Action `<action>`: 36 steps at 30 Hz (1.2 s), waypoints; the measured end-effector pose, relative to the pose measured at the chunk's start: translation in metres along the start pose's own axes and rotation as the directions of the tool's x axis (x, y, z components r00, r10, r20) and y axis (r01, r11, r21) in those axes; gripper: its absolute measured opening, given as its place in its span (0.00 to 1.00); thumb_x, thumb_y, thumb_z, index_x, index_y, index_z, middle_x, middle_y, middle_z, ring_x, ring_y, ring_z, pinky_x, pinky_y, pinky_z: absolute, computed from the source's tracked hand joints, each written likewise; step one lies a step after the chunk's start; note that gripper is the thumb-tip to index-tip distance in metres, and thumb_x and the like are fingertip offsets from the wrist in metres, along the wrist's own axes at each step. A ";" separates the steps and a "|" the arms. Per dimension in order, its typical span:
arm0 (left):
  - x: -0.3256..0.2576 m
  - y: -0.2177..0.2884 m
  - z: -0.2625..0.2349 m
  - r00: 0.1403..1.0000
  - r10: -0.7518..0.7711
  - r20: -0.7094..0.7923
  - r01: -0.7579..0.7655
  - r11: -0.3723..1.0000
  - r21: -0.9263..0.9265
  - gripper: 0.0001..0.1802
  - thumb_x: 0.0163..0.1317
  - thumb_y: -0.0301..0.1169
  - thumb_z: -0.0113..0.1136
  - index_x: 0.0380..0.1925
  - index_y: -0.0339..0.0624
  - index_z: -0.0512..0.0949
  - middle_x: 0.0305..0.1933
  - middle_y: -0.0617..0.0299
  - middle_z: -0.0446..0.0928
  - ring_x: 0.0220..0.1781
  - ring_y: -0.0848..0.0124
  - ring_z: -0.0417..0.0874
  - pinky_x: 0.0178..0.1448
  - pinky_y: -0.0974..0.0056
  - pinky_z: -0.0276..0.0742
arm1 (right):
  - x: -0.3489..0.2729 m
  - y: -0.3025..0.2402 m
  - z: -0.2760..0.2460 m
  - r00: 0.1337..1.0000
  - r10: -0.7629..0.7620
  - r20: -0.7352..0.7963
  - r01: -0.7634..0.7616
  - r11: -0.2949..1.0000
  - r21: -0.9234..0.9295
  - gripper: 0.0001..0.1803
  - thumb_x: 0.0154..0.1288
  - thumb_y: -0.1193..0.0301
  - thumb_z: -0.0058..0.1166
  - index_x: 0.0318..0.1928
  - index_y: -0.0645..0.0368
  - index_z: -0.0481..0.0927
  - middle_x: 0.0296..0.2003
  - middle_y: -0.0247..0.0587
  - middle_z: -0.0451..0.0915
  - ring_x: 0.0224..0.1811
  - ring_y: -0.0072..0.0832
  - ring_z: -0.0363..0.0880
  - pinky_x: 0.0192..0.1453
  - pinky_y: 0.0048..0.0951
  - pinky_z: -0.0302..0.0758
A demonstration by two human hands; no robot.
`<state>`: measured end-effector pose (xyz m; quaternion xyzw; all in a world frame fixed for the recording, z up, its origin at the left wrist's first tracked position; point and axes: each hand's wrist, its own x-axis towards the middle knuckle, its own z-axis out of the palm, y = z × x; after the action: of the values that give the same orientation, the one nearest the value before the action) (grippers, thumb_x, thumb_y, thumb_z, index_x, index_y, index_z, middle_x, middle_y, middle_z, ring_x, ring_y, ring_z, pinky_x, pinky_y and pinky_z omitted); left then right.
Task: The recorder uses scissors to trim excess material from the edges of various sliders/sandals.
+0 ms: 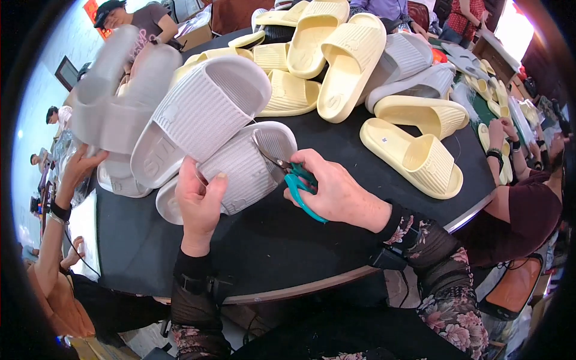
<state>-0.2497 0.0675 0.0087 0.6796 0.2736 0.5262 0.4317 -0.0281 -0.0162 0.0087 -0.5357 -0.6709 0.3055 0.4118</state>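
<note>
Two light grey slides are in front of me, overlapping, with ribbed straps. My left hand is closed on the lower grey slipper, its thumb against the strap's side. The upper grey slipper leans over it to the left. In my right hand is a pair of scissors with teal handles, my fingers wrapped round them. Their blades point up and left, at the lower slipper's strap. Whether the blades touch it I cannot tell.
Yellow slippers and grey slippers lie piled across the dark table. A yellow pair lies to the right. At left, a co-worker's hand is beside blurred grey slippers. Other people sit around the table.
</note>
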 end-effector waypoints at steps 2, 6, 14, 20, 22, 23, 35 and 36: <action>0.001 -0.001 -0.001 0.999 -0.002 0.033 0.002 1.000 0.005 0.29 0.55 0.19 0.52 0.60 0.28 0.61 0.56 0.53 0.70 0.56 0.68 0.71 0.60 0.66 0.64 | 0.000 0.002 0.000 1.000 -0.014 -0.005 0.014 1.000 -0.017 0.23 0.57 0.72 0.60 0.49 0.62 0.64 0.27 0.39 0.78 0.29 0.24 0.79 0.36 0.27 0.75; 0.000 0.009 0.001 0.999 -0.017 0.029 0.018 0.999 -0.031 0.29 0.56 0.19 0.52 0.60 0.28 0.62 0.55 0.54 0.70 0.56 0.69 0.72 0.60 0.66 0.65 | 0.002 0.000 0.001 0.999 -0.032 -0.014 0.033 0.998 0.056 0.23 0.57 0.67 0.61 0.48 0.65 0.65 0.28 0.51 0.79 0.31 0.38 0.82 0.36 0.34 0.77; -0.001 0.003 -0.001 0.995 -0.075 0.064 0.079 0.994 -0.071 0.26 0.57 0.18 0.51 0.58 0.30 0.63 0.54 0.57 0.71 0.55 0.72 0.72 0.58 0.68 0.66 | 0.003 -0.002 -0.001 0.999 -0.031 -0.035 0.031 1.000 -0.002 0.23 0.57 0.68 0.61 0.47 0.65 0.65 0.26 0.51 0.78 0.30 0.41 0.81 0.34 0.36 0.76; -0.002 0.009 0.004 0.994 -0.076 0.084 0.082 0.994 -0.072 0.28 0.56 0.18 0.51 0.60 0.30 0.62 0.55 0.57 0.71 0.55 0.72 0.72 0.58 0.68 0.66 | 0.000 -0.005 -0.005 0.990 -0.033 -0.134 0.036 0.999 0.019 0.22 0.58 0.69 0.61 0.48 0.62 0.66 0.30 0.51 0.78 0.33 0.39 0.81 0.36 0.35 0.76; -0.003 0.007 0.004 0.992 -0.085 0.088 0.093 0.992 -0.081 0.29 0.56 0.18 0.51 0.60 0.30 0.62 0.55 0.57 0.71 0.55 0.72 0.72 0.59 0.68 0.66 | 0.001 -0.006 -0.006 0.984 -0.038 -0.174 0.031 0.999 -0.045 0.23 0.57 0.68 0.61 0.49 0.61 0.66 0.32 0.49 0.78 0.34 0.38 0.81 0.37 0.35 0.76; -0.004 0.006 0.003 0.991 -0.094 0.093 0.103 0.990 -0.092 0.29 0.55 0.18 0.51 0.60 0.30 0.62 0.56 0.57 0.71 0.56 0.72 0.72 0.59 0.68 0.66 | 0.001 -0.009 -0.007 0.984 -0.038 -0.174 0.031 0.999 -0.044 0.23 0.57 0.68 0.61 0.49 0.61 0.66 0.32 0.49 0.78 0.34 0.38 0.81 0.37 0.35 0.76; -0.003 0.010 0.002 0.978 -0.108 0.178 0.112 0.994 -0.012 0.29 0.54 0.17 0.53 0.58 0.30 0.64 0.50 0.59 0.74 0.50 0.75 0.74 0.54 0.70 0.68 | 0.003 -0.006 -0.008 0.978 -0.059 -0.198 0.038 0.994 -0.107 0.25 0.55 0.69 0.61 0.51 0.61 0.66 0.32 0.48 0.76 0.33 0.35 0.81 0.37 0.34 0.77; -0.003 0.011 0.003 0.978 -0.109 0.179 0.113 0.993 -0.013 0.29 0.54 0.17 0.53 0.58 0.30 0.64 0.50 0.59 0.74 0.50 0.75 0.74 0.54 0.70 0.68 | 0.003 -0.005 -0.009 0.977 -0.059 -0.206 0.035 0.992 -0.118 0.25 0.55 0.69 0.61 0.51 0.61 0.66 0.32 0.48 0.76 0.33 0.35 0.80 0.37 0.34 0.77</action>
<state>-0.2489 0.0587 0.0165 0.7026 0.2654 0.4415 0.4909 -0.0232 -0.0149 0.0182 -0.5713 -0.6527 0.1991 0.4561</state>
